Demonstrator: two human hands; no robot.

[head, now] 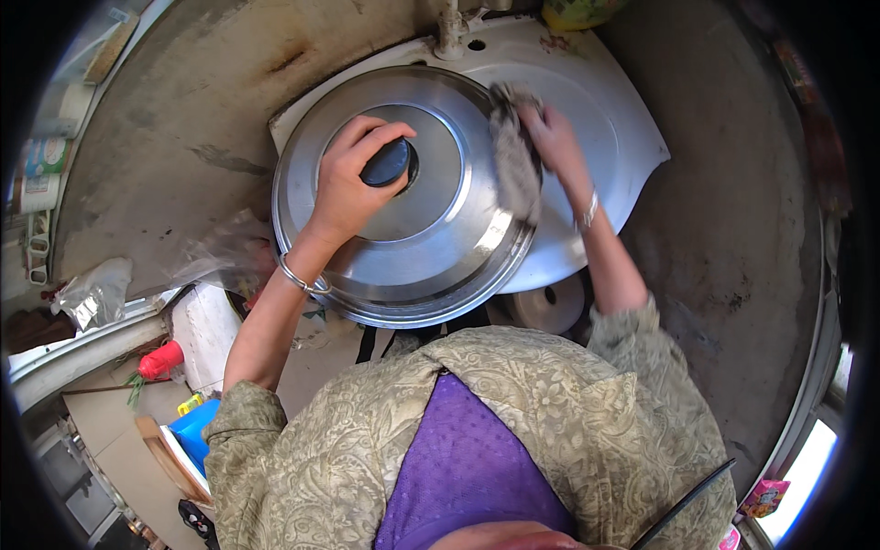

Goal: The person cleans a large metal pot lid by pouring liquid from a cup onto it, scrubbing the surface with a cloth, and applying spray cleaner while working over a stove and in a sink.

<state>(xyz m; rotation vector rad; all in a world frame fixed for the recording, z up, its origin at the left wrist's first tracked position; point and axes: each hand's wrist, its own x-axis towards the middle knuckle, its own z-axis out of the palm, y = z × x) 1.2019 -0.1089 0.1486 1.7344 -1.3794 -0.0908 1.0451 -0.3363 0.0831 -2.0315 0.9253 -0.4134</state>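
Observation:
A large round metal pot lid (412,265) lies over the left part of a white washbasin (584,89). My left hand (354,175) grips the lid's dark round knob (387,163). At the lid's right edge, my right hand (553,137) holds a grey-brown cloth (514,158), which hangs down against the lid's rim. Hand and cloth are blurred. Some of the right fingers are hidden by the cloth.
A tap (450,31) stands at the basin's far edge, with a yellow-green item (577,12) to its right. Stained walls rise on both sides. Below the basin is a round metal object (548,302). A red item (161,360) and a blue container (196,433) are at lower left.

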